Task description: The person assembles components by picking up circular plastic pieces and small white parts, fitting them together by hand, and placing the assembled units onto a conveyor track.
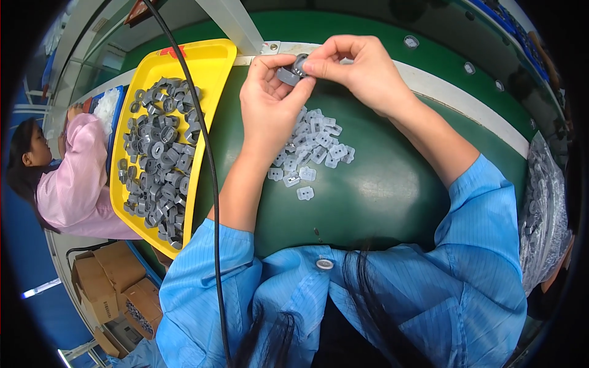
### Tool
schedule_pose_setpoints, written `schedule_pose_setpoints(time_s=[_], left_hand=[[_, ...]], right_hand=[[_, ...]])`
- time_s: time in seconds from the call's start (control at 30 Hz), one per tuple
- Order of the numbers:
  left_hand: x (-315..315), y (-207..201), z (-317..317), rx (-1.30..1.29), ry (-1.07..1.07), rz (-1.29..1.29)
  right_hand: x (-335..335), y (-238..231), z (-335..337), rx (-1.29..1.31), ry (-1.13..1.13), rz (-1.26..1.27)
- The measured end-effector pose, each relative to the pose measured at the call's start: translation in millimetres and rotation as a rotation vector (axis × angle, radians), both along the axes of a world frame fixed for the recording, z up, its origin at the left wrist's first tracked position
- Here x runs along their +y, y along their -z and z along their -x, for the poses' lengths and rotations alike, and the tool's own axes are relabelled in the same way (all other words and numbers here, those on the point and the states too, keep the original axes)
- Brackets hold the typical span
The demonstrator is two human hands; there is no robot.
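Note:
Both hands meet over the far side of the green work surface (392,196). My left hand (270,98) is closed, its fingertips pinching a small dark grey ring-shaped plastic part (288,76). Thumb and fingers of my right hand (356,70) close on the same part from the other side, covering much of it. Whether a second piece sits inside it, I cannot tell. Just below the hands lies a loose pile of small translucent plates (319,138) with holes. One translucent plate (305,193) rests apart, nearest to me.
A yellow tray (216,61) heaped with grey ring parts (162,153) stands at the left. A black cable (205,132) hangs across it. Clear plastic bags (543,214) are at the right edge. Cardboard boxes (116,273) stand lower left, near a co-worker in pink (86,172).

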State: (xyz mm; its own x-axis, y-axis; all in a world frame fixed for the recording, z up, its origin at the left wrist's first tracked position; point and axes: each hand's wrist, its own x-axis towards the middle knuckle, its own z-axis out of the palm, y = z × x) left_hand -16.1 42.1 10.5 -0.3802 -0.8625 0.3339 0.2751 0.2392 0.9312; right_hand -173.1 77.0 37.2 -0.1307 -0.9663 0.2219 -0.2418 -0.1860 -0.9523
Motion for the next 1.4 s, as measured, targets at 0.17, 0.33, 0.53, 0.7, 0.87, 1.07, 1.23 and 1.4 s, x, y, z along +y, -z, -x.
schedule_pose_setpoints(time_s=[0.17,0.33,0.53,0.7,0.87,1.07,1.23,1.4], left_hand=[[-1,4,0,-0.097,-0.074,0.107],[0,4,1,-0.117,-0.085,0.261],[5,-5,-2,-0.242,-0.086,0.407],[-3,-4,-10,-0.322,-0.005,0.442],[-5,-7,-13,-0.335,-0.039,0.517],[-2,-2,-6,-0.139,0.002,0.286],[1,-9,-6,-0.163,-0.027,0.339],[-6,-4,-15,-0.282,0.041,0.205]], right_hand=[[1,-3,1,0.207,-0.011,-0.026],[-3,3,4,0.011,-0.044,-0.03],[-4,0,17,-0.354,-0.3,-0.356],[-2,-9,20,-0.285,-0.35,-0.413],[5,-17,7,-0.049,-0.268,-0.277],[-3,-8,30,-0.494,-0.37,-0.364],[-5,0,17,-0.445,-0.433,-0.303],[-15,6,31,-0.419,-0.312,-0.293]])
